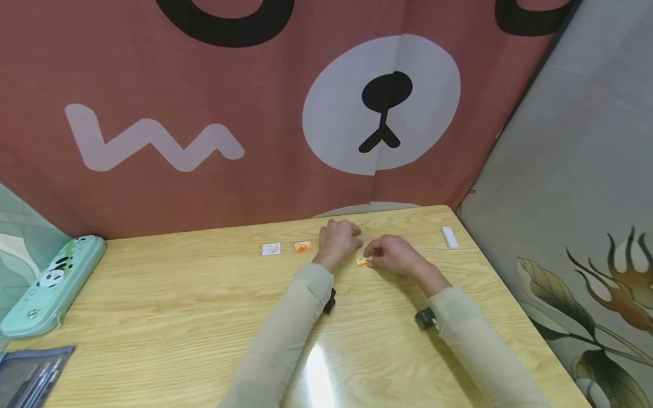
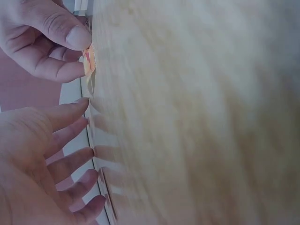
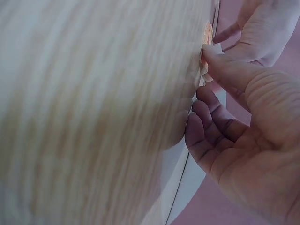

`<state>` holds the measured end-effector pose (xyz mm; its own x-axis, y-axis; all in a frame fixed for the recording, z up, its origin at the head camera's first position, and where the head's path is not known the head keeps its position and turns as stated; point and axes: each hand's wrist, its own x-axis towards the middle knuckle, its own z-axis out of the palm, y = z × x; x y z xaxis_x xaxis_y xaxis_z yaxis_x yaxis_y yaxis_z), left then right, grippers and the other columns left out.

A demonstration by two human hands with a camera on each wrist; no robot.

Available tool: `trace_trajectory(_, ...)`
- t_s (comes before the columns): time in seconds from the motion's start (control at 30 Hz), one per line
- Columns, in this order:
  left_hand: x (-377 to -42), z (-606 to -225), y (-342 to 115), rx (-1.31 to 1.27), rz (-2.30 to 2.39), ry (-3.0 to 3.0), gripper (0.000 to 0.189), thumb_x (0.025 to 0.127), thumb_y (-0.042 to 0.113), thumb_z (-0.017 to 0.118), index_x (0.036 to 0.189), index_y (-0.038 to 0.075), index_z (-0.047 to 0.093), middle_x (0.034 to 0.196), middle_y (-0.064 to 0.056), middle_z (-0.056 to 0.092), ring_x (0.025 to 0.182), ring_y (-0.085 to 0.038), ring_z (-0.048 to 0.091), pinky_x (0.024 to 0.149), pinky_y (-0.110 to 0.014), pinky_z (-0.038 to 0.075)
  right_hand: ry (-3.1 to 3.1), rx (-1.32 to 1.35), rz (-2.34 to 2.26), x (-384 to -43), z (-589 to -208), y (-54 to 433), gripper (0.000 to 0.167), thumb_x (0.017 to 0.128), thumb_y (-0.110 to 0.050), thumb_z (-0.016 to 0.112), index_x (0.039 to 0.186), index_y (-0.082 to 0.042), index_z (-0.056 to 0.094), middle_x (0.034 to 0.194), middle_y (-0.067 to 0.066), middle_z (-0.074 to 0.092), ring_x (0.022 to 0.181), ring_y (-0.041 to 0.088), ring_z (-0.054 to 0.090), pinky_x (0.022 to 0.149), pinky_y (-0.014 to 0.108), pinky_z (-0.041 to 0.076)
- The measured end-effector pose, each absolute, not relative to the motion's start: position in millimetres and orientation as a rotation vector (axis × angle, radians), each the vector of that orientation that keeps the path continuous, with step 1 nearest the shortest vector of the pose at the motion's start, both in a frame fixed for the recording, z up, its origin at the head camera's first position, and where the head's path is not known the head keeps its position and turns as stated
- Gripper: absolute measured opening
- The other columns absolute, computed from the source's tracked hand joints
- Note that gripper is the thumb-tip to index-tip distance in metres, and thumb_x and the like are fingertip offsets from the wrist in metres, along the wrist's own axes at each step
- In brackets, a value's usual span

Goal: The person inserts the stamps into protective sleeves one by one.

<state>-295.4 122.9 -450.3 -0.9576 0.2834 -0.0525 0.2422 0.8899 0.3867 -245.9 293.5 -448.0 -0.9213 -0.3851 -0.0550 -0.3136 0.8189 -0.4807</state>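
Note:
My right hand (image 1: 397, 254) pinches a small orange-and-yellow printed card (image 1: 363, 262) between thumb and finger, low over the wooden table. In the left wrist view the card (image 2: 89, 61) stands tilted at the table surface. Just left of it, my left hand (image 1: 338, 241) has its fingers spread, tips at the tabletop, with nothing held. Beyond the left hand lie a second orange card (image 1: 303, 246) and a pale, white-bordered card (image 1: 271, 249), roughly in a row. The print on the cards is too small to read.
A white block-like piece (image 1: 450, 237) lies near the table's right edge. On the left are a mint pencil case (image 1: 53, 286) with panda pictures and a mesh pouch (image 1: 35, 374). A pink cloth (image 1: 275, 187) hangs behind the wooden table (image 1: 178, 317).

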Motion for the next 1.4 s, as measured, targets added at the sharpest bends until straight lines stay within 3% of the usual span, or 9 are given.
trace_trajectory(0.47, -297, -446, 116, 0.379, 0.578, 2.983, 0.01, 0.092, 0.034, 0.075, 0.101, 0.031, 0.079, 0.111, 0.011, 0.075, 0.109, -0.019, 0.067, 0.095, -0.042, 0.053, 2.848, -0.506, -0.79, -248, -448, 292, 0.006, 0.091, -0.022, 0.077, 0.095, -0.018, 0.077, 0.093, -0.006, 0.076, 0.09, 0.013, 0.067, 0.085, 0.038, 0.056)
trace_trajectory(0.7, -288, -424, 87, 0.361, 0.822, 2.97, 0.01, 0.094, 0.032, 0.072, 0.103, 0.029, 0.077, 0.099, 0.008, 0.076, 0.089, -0.016, 0.071, 0.068, -0.037, 0.057, 2.76, -0.394, -1.101, -247, -439, 296, 0.01, 0.097, -0.018, 0.069, 0.105, -0.017, 0.074, 0.1, 0.001, 0.077, 0.087, 0.014, 0.07, 0.077, 0.03, 0.055)
trace_trajectory(0.8, -283, -417, 67, 0.393, 1.121, 2.852, 0.014, 0.096, 0.026, 0.072, 0.108, 0.023, 0.077, 0.099, 0.002, 0.077, 0.086, -0.016, 0.072, 0.065, -0.033, 0.058, 2.703, -0.375, -1.237, -249, -435, 293, 0.013, 0.098, -0.018, 0.067, 0.109, -0.014, 0.073, 0.102, 0.009, 0.076, 0.089, 0.02, 0.071, 0.076, 0.03, 0.056)
trace_trajectory(0.9, -278, -411, 49, 0.406, 1.46, 2.622, 0.018, 0.097, 0.017, 0.07, 0.114, 0.016, 0.075, 0.104, -0.009, 0.077, 0.09, -0.027, 0.074, 0.073, -0.04, 0.063, 2.622, -0.347, -1.403, -251, -432, 288, 0.019, 0.099, -0.019, 0.068, 0.114, -0.009, 0.071, 0.102, 0.019, 0.074, 0.092, 0.03, 0.071, 0.079, 0.036, 0.06)
trace_trajectory(1.0, -273, -408, 36, 0.343, 1.711, 2.403, 0.023, 0.097, 0.015, 0.07, 0.119, 0.015, 0.073, 0.108, -0.013, 0.074, 0.1, -0.036, 0.072, 0.088, -0.054, 0.06, 2.522, -0.312, -1.564, -252, -430, 283, 0.026, 0.098, -0.019, 0.069, 0.119, -0.004, 0.068, 0.104, 0.022, 0.071, 0.093, 0.031, 0.071, 0.085, 0.044, 0.062)
trace_trajectory(1.1, -268, -407, 27, 0.265, 1.835, 2.28, 0.028, 0.096, 0.015, 0.071, 0.123, 0.019, 0.071, 0.108, -0.011, 0.071, 0.107, -0.04, 0.068, 0.095, -0.06, 0.055, 2.435, -0.303, -1.679, -253, -429, 277, 0.031, 0.098, -0.017, 0.069, 0.123, 0.001, 0.066, 0.103, 0.017, 0.071, 0.09, 0.019, 0.071, 0.089, 0.044, 0.062)
trace_trajectory(1.23, -265, -408, 18, 0.183, 1.935, 2.149, 0.034, 0.095, 0.01, 0.07, 0.126, 0.023, 0.068, 0.101, -0.005, 0.069, 0.114, -0.044, 0.063, 0.1, -0.059, 0.054, 2.365, -0.292, -1.789, -254, -427, 268, 0.032, 0.098, -0.012, 0.067, 0.126, 0.004, 0.063, 0.098, 0.006, 0.07, 0.085, 0.008, 0.068, 0.089, 0.038, 0.062)
trace_trajectory(1.4, -263, -413, 10, 0.069, 2.073, 2.029, 0.035, 0.095, 0.001, 0.067, 0.129, 0.011, 0.068, 0.099, -0.007, 0.067, 0.114, -0.044, 0.063, 0.104, -0.058, 0.053, 2.271, -0.265, -1.902, -253, -425, 254, 0.043, 0.098, -0.01, 0.067, 0.139, 0.001, 0.057, 0.092, -0.003, 0.067, 0.087, 0.008, 0.07, 0.094, 0.04, 0.061)
